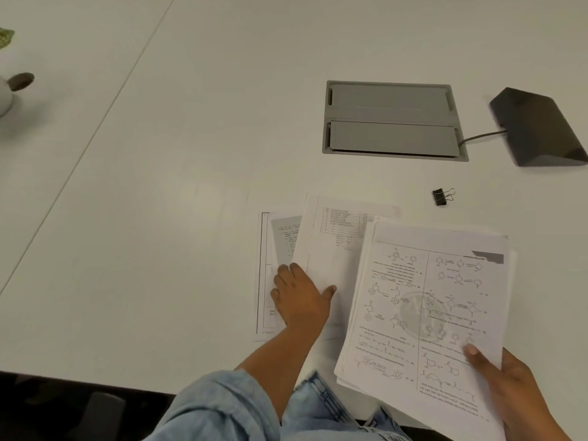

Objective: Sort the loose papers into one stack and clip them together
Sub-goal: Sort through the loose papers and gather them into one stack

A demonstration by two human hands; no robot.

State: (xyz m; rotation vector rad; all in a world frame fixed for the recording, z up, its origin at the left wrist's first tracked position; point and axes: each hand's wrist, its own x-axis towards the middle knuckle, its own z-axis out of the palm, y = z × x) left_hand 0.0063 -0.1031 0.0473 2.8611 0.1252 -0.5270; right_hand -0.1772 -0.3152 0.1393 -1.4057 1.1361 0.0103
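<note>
My right hand [509, 383] grips a stack of printed papers [429, 300] by its near right corner, thumb on top; the top sheet shows chemistry diagrams. My left hand [299, 300] lies flat on several loose papers [331, 246] spread on the white table, fingers apart, thumb on a mostly blank sheet. A bordered sheet [264, 281] pokes out at the left of the spread. A black binder clip [440, 196] lies alone on the table beyond the papers, right of centre, touched by neither hand.
A grey cable hatch [391, 119] is set into the table [159, 202] behind the papers. A dark wedge-shaped device [537, 128] with a cable sits at far right. A small white pot [6, 93] stands at far left. The table's near edge runs below my arms.
</note>
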